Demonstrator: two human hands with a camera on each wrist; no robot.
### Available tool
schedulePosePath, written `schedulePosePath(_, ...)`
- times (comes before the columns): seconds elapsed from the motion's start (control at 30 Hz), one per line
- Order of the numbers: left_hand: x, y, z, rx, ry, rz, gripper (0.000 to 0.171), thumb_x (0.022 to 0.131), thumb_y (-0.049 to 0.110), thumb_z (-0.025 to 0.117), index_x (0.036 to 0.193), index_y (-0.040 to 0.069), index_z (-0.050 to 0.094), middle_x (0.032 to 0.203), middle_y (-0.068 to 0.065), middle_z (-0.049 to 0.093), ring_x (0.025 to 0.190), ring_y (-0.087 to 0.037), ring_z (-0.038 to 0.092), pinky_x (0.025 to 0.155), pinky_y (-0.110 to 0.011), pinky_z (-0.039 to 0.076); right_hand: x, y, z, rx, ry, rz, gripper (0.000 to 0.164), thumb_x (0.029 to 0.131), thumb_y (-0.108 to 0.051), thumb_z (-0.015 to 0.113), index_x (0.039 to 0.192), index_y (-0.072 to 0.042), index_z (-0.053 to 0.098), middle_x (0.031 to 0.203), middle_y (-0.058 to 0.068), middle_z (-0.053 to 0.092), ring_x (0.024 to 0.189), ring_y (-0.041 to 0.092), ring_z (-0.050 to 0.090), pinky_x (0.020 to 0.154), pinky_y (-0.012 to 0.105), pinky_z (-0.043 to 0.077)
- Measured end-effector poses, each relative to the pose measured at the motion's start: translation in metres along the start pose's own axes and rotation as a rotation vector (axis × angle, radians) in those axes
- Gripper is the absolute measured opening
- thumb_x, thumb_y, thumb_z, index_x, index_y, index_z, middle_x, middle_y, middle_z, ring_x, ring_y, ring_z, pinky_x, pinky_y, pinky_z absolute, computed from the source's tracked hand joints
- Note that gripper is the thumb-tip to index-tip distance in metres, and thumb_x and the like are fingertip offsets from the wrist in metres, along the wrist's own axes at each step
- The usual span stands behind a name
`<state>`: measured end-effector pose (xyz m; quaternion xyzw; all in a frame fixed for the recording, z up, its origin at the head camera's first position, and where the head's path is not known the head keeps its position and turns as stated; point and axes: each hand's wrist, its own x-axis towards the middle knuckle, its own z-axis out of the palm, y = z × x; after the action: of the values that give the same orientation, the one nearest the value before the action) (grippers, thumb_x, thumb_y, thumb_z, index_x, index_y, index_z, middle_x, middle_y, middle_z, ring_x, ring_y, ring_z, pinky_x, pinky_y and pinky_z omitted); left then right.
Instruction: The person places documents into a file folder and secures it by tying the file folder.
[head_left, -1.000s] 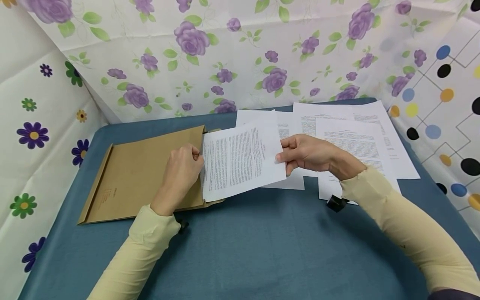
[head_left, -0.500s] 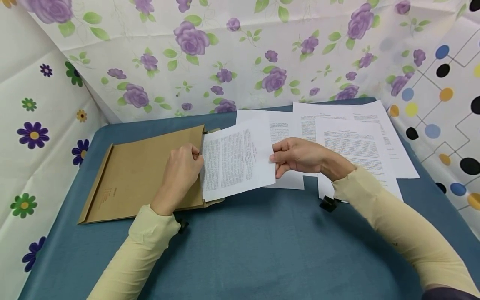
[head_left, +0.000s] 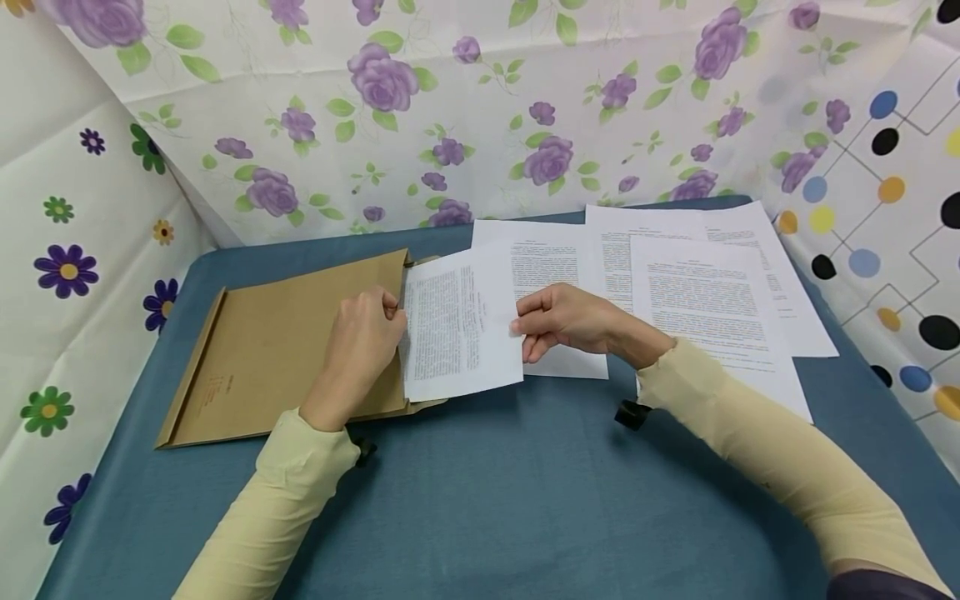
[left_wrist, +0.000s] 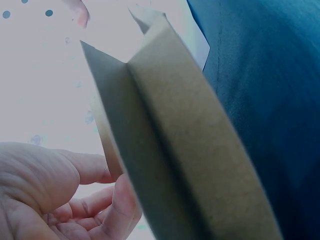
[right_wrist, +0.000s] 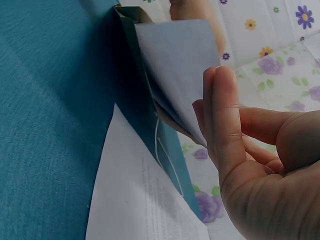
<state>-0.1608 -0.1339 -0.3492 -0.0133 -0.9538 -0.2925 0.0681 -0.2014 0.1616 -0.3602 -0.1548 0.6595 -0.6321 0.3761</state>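
Observation:
A brown paper envelope (head_left: pixel 285 342) lies on the blue cloth at the left, its mouth facing right. My left hand (head_left: pixel 358 346) pinches the upper layer at the mouth; in the left wrist view, thumb and fingers grip the envelope's edge (left_wrist: pixel 185 130) and the side fold stands spread. A printed white sheet (head_left: pixel 442 329) lies partly inside the mouth, its text turned sideways. My right hand (head_left: pixel 566 321) pinches the sheet's right edge between thumb and fingers. The sheet's left end is hidden in the envelope. Whether it is one sheet or more, I cannot tell.
Several printed sheets (head_left: pixel 712 308) lie overlapping at the back right, one partly under my right forearm. A thin white string (right_wrist: pixel 159 145) hangs by the envelope's mouth. Patterned cloth walls (head_left: pixel 487 108) stand behind and at both sides of the blue table (head_left: pixel 510 500).
My right hand has moved left, sliding the sheet further into the envelope. More of a sheet lying behind it now shows. My left hand has stayed in place.

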Motion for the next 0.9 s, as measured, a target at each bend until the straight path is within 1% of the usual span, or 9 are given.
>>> schedulePosePath(0.03, 0.000, 0.000, 0.000, 0.000, -0.002, -0.003, 0.014, 0.097, 0.001, 0.059, 0.103, -0.007, 0.067, 0.093, -0.019, 0.065, 0.071, -0.028, 0.057, 0.056, -0.033, 0.043, 0.002, 0.001, 0.001, -0.006, 0.003, 0.001, 0.016, 0.100, -0.004, 0.064, 0.106, 0.011, 0.064, 0.089, 0.022, 0.070, 0.073, 0.023, 0.073, 0.074, 0.037, 0.061)
schedulePosePath(0.1, 0.000, 0.000, 0.001, 0.001, -0.006, -0.006, 0.013, 0.098, 0.001, 0.059, 0.104, -0.007, 0.067, 0.094, -0.019, 0.065, 0.072, -0.028, 0.057, 0.057, -0.033, 0.043, 0.004, 0.001, 0.004, -0.018, 0.011, -0.001, 0.015, 0.101, -0.004, 0.064, 0.106, 0.010, 0.064, 0.089, 0.023, 0.071, 0.072, 0.023, 0.074, 0.074, 0.037, 0.061)
schedulePosePath(0.27, 0.000, -0.001, 0.001, 0.010, -0.003, -0.011, 0.013, 0.098, 0.002, 0.060, 0.103, -0.007, 0.068, 0.094, -0.019, 0.065, 0.073, -0.029, 0.058, 0.057, -0.033, 0.045, 0.009, 0.003, 0.008, -0.071, 0.011, -0.025, 0.020, 0.103, -0.003, 0.061, 0.116, 0.011, 0.066, 0.088, 0.024, 0.072, 0.069, 0.023, 0.073, 0.073, 0.038, 0.061)
schedulePosePath(0.47, 0.000, -0.002, 0.001, 0.011, -0.005, -0.010, 0.012, 0.097, 0.002, 0.059, 0.102, -0.007, 0.067, 0.091, -0.018, 0.064, 0.072, -0.028, 0.057, 0.057, -0.033, 0.043, 0.015, 0.003, 0.014, -0.119, 0.021, -0.031, 0.020, 0.103, -0.004, 0.060, 0.115, 0.011, 0.067, 0.087, 0.024, 0.072, 0.069, 0.024, 0.073, 0.075, 0.042, 0.061)
schedulePosePath(0.63, 0.000, -0.001, 0.000, 0.010, -0.001, -0.009, 0.012, 0.097, 0.002, 0.059, 0.101, -0.006, 0.067, 0.090, -0.017, 0.064, 0.071, -0.028, 0.057, 0.057, -0.033, 0.043, 0.021, 0.004, 0.017, -0.131, 0.020, -0.038, 0.020, 0.103, -0.003, 0.060, 0.116, 0.010, 0.068, 0.088, 0.023, 0.072, 0.069, 0.024, 0.073, 0.075, 0.042, 0.061)
schedulePosePath(0.73, 0.001, -0.001, 0.000, 0.011, 0.003, -0.005, 0.012, 0.097, 0.002, 0.060, 0.102, -0.007, 0.068, 0.091, -0.018, 0.065, 0.071, -0.027, 0.057, 0.057, -0.033, 0.043, 0.024, 0.005, 0.019, -0.150, 0.018, -0.042, 0.016, 0.103, -0.003, 0.060, 0.109, 0.010, 0.068, 0.085, 0.023, 0.072, 0.068, 0.024, 0.073, 0.076, 0.044, 0.061)
schedulePosePath(0.83, 0.001, -0.001, 0.000, 0.013, 0.003, -0.003, 0.012, 0.097, 0.002, 0.060, 0.102, -0.007, 0.068, 0.091, -0.018, 0.065, 0.070, -0.027, 0.057, 0.056, -0.032, 0.043, 0.024, 0.003, 0.022, -0.188, 0.040, -0.040, 0.013, 0.102, -0.002, 0.061, 0.102, 0.008, 0.069, 0.081, 0.022, 0.071, 0.066, 0.026, 0.073, 0.078, 0.053, 0.059)
schedulePosePath(0.9, 0.000, -0.001, 0.000, 0.014, 0.002, -0.002, 0.013, 0.097, 0.001, 0.060, 0.102, -0.007, 0.068, 0.091, -0.018, 0.065, 0.070, -0.027, 0.057, 0.056, -0.032, 0.043, 0.024, 0.002, 0.023, -0.217, 0.057, -0.039, 0.012, 0.102, -0.001, 0.061, 0.101, 0.008, 0.069, 0.080, 0.022, 0.071, 0.066, 0.026, 0.072, 0.078, 0.055, 0.059)
